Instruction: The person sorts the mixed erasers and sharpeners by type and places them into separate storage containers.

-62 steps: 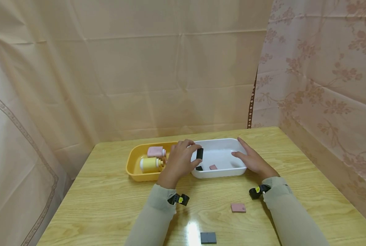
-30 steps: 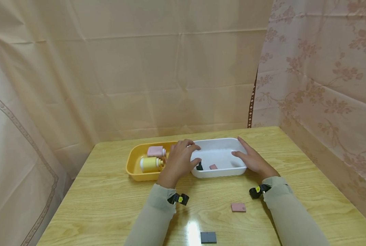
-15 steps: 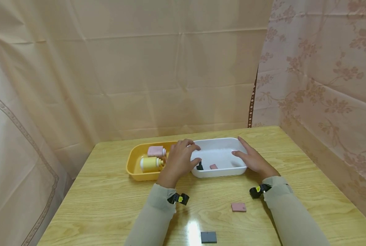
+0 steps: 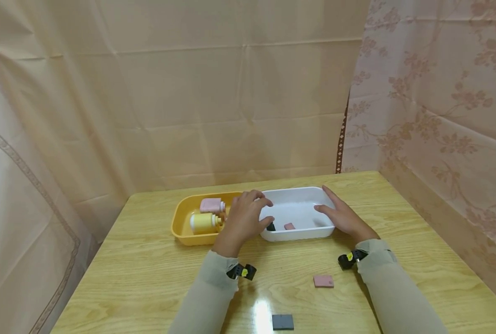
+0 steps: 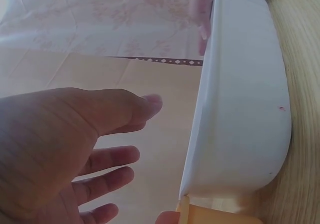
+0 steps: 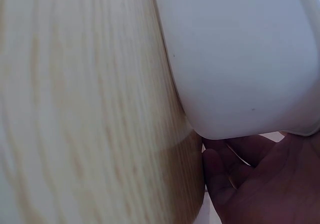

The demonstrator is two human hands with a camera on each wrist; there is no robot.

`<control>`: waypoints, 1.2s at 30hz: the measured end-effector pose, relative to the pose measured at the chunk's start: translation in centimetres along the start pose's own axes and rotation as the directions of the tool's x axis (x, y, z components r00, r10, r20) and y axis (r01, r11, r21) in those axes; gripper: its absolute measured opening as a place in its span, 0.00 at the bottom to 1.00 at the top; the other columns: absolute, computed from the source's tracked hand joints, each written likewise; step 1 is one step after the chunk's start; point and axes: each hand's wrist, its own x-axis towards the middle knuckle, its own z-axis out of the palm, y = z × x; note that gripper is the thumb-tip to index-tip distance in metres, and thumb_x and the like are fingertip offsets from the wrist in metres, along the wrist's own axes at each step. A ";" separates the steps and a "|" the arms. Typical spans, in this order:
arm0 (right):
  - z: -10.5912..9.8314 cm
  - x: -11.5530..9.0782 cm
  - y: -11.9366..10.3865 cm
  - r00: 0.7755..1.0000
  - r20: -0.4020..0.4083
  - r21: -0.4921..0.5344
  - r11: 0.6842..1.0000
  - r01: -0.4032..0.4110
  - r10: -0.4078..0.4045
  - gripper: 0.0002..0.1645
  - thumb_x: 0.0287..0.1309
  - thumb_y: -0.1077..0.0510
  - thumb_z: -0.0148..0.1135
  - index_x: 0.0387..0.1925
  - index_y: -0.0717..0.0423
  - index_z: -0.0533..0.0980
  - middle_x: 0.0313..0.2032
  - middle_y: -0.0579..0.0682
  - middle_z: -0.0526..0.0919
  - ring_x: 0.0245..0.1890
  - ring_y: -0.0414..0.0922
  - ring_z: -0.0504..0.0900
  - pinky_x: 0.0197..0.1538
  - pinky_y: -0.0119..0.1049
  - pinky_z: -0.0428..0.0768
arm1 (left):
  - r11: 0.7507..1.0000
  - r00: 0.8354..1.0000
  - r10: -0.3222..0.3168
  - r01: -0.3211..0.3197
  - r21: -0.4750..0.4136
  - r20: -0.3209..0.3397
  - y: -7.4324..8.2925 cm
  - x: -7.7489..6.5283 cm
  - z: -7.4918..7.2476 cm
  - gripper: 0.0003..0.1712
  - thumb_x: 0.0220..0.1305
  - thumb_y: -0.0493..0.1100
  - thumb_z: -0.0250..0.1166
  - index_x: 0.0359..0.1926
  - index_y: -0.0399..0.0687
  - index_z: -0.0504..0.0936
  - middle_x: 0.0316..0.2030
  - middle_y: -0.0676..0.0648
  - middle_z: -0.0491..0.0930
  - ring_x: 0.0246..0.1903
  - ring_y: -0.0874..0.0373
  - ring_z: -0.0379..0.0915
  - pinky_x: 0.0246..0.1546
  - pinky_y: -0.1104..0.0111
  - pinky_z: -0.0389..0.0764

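My left hand (image 4: 244,218) hovers over the left end of a white plastic tray (image 4: 302,235). Its thumb and fingers are spread apart with nothing between them. In the left wrist view, the hand (image 5: 80,149) is beside the tray's outer wall (image 5: 245,93). A small black block (image 4: 271,227) lies in the tray below my thumb, partly hidden by the front wall. A small pink block (image 4: 289,226) lies to its right. My right hand (image 4: 344,217) holds the tray's right end, thumb over the rim; in the right wrist view its fingers (image 6: 215,169) curl by the outer wall.
A yellow tray (image 4: 181,237) stands left of the white one, holding a yellow bottle (image 4: 204,223) and a pink bottle (image 4: 211,205) on their sides. Nearer me on the wooden table (image 4: 148,287) lie a flat pink piece (image 4: 323,281) and a flat dark grey piece (image 4: 282,322).
The black block my left hand pinched two seconds ago has been let go into the white tray. The left hand has since moved slightly right. My right hand stays on the tray's end.
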 end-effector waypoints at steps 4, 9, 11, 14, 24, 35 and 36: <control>0.0 0.0 0.0 1.000 0.003 0.004 1.000 -0.003 0.003 0.53 0.74 0.36 0.53 0.83 0.34 0.32 0.84 0.54 0.36 0.82 0.65 0.38 0.74 0.75 0.42 | 1.000 1.000 0.003 -0.003 -0.001 0.001 0.1 -0.2 0.0 0.19 0.64 0.59 0.73 0.53 0.62 0.87 0.60 0.52 0.78 0.61 0.51 0.71 0.57 0.54 0.73; 0.0 0.1 0.1 1.000 0.006 0.011 1.000 -0.005 0.005 0.53 0.74 0.36 0.52 0.84 0.37 0.33 0.84 0.54 0.36 0.82 0.66 0.38 0.74 0.75 0.41 | 1.000 1.000 0.014 -0.014 -0.003 0.009 0.1 -0.5 0.1 0.19 0.64 0.59 0.73 0.53 0.61 0.88 0.59 0.51 0.78 0.60 0.50 0.72 0.58 0.53 0.73; 0.0 0.1 0.2 1.000 0.005 0.013 1.000 -0.007 0.007 0.53 0.74 0.36 0.53 0.84 0.37 0.33 0.84 0.54 0.36 0.82 0.65 0.38 0.74 0.75 0.42 | 1.000 1.000 0.016 -0.016 -0.007 0.011 0.0 -0.6 0.1 0.19 0.64 0.59 0.73 0.53 0.61 0.88 0.59 0.51 0.78 0.60 0.50 0.72 0.58 0.52 0.73; 0.0 0.2 0.3 1.000 0.006 0.013 1.000 -0.007 0.007 0.53 0.74 0.36 0.53 0.84 0.38 0.33 0.84 0.54 0.36 0.82 0.66 0.38 0.74 0.75 0.41 | 1.000 1.000 0.018 -0.018 -0.012 0.014 0.0 -0.8 0.0 0.19 0.64 0.59 0.73 0.53 0.61 0.88 0.60 0.51 0.78 0.60 0.50 0.72 0.60 0.52 0.72; 0.0 0.2 0.3 1.000 0.005 0.016 1.000 -0.004 0.004 0.53 0.74 0.36 0.53 0.83 0.34 0.32 0.84 0.53 0.36 0.82 0.65 0.38 0.74 0.75 0.41 | 0.999 0.998 0.052 -0.052 0.014 0.019 0.0 -1.4 0.1 0.20 0.63 0.60 0.73 0.52 0.60 0.89 0.60 0.50 0.79 0.58 0.50 0.73 0.57 0.52 0.73; 0.0 0.2 0.3 1.000 0.004 0.018 1.000 -0.007 0.007 0.52 0.74 0.35 0.53 0.83 0.33 0.32 0.84 0.52 0.36 0.82 0.64 0.38 0.74 0.75 0.41 | 0.996 0.996 0.083 -0.083 0.021 0.012 0.6 -1.8 0.1 0.19 0.63 0.59 0.74 0.52 0.61 0.89 0.59 0.52 0.78 0.57 0.51 0.74 0.55 0.55 0.75; -0.1 0.2 0.3 1.000 0.004 0.017 1.000 -0.007 0.007 0.52 0.74 0.35 0.52 0.83 0.33 0.32 0.84 0.52 0.36 0.82 0.65 0.38 0.74 0.75 0.41 | 0.996 0.996 0.084 -0.084 0.020 0.015 0.6 -1.8 0.1 0.19 0.63 0.59 0.74 0.52 0.61 0.88 0.59 0.52 0.78 0.57 0.51 0.74 0.55 0.56 0.75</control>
